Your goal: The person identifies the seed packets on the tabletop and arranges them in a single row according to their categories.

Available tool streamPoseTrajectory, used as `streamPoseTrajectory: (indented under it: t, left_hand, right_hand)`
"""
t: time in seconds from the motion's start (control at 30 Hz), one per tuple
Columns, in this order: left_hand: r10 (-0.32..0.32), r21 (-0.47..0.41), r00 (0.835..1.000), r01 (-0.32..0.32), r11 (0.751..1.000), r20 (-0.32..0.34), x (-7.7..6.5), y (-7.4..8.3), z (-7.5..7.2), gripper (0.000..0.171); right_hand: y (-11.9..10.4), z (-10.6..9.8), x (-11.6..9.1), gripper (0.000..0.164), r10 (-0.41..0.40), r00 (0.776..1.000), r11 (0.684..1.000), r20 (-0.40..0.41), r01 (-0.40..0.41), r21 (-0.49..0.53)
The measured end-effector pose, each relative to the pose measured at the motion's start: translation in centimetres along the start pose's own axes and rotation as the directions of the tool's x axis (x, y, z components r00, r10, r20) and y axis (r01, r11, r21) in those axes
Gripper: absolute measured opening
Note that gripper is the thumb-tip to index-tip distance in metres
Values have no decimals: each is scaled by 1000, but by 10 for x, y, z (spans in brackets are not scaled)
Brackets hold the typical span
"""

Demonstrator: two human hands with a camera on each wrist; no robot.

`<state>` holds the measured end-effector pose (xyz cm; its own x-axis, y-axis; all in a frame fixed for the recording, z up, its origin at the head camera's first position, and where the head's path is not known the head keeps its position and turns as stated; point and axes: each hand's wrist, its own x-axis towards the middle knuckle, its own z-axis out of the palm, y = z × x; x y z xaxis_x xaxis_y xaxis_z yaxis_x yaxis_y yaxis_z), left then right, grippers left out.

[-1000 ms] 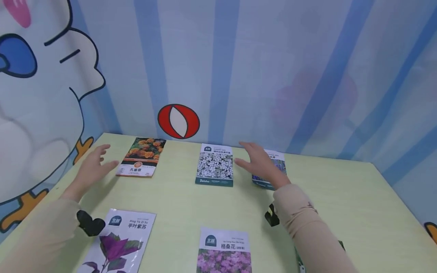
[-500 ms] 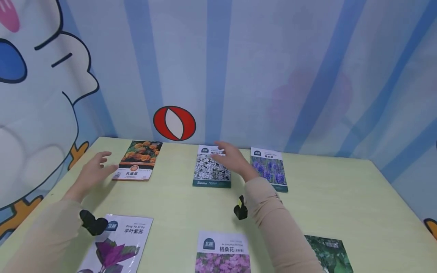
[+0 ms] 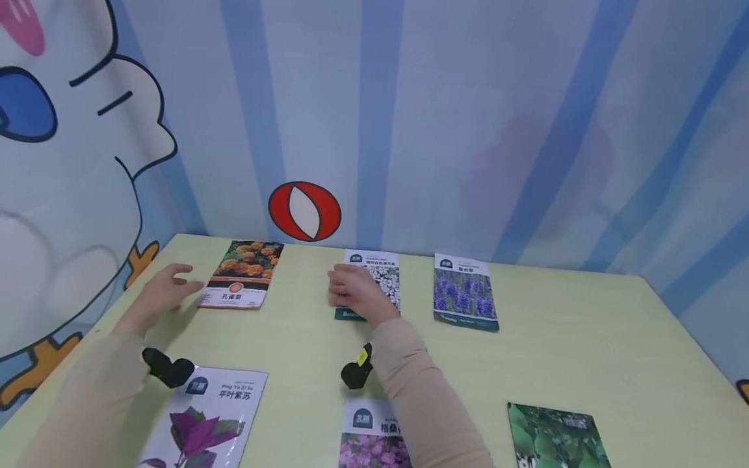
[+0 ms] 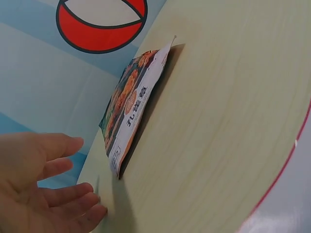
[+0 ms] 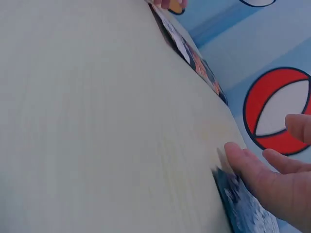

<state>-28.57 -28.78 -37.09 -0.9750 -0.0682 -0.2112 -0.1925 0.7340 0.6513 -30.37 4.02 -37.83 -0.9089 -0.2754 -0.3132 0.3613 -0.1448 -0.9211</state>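
My left hand is by the left edge of the orange marigold seed packet, fingers loosely bent and apart with nothing between them. In the left wrist view that packet lies just beyond the spread fingertips. Over the white-flower seed packet in the middle of the back row is my right hand, hiding its left part. The right wrist view has the right hand's thumb and fingers apart, overlapping the packet's corner; nothing is held there.
A purple lavender-like packet lies at the back right. Nearer are a purple-leaf packet, a pink-flower packet partly under the right sleeve, and a green-leaf packet. A striped cartoon backdrop stands behind the table.
My right hand has moved left, from over the purple packet to over the white-flower packet, uncovering the purple and green packets. My left hand has stayed beside the marigold packet.
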Motion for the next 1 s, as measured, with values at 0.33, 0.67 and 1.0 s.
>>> streamPoseTrajectory:
  t: [0.33, 0.67, 1.0]
  left_hand:
    - [-31, -124, 998, 37, 992, 51, 8, 1, 8, 71]
    - [-103, -103, 995, 103, 989, 8, 17, 14, 17, 62]
    - [-102, -126, 995, 101, 987, -3, 8, 29, 24, 55]
  right_hand:
    - [22, 48, 3, 52, 90, 995, 928, 37, -97, 359]
    - [23, 70, 2, 52, 116, 991, 922, 68, -133, 362]
    - [34, 91, 3, 52, 125, 985, 901, 118, -162, 403]
